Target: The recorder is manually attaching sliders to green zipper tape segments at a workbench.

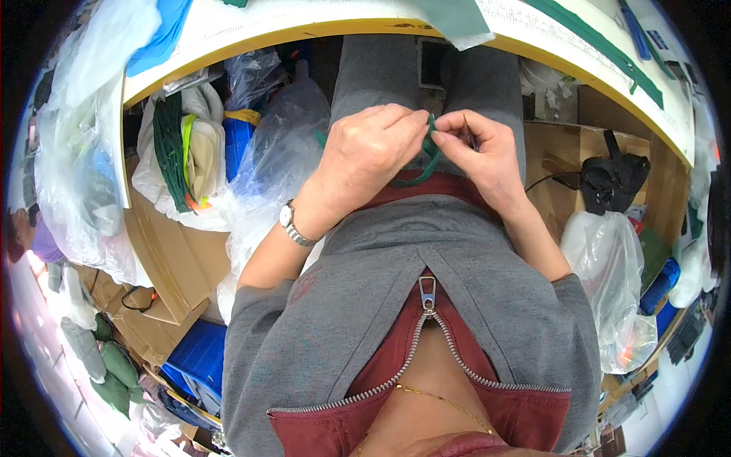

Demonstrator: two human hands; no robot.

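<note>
Above my lap, my left hand pinches a narrow green fabric strip between thumb and fingers. The strip bends down in a loop over my waist, and a bit of green also shows on the far side of the left hand. My right hand is closed beside it, thumb and forefinger pressed together at the strip's upper end. A thin dark item shows between the curled fingers of that hand; its kind is too small to tell. The two sets of fingertips almost meet.
A white table with a yellow edge curves ahead of me, bearing green fabric pieces. Plastic bags and a white bag of cloth stand at left. Cardboard, a black strap bundle and a clear bag flank me.
</note>
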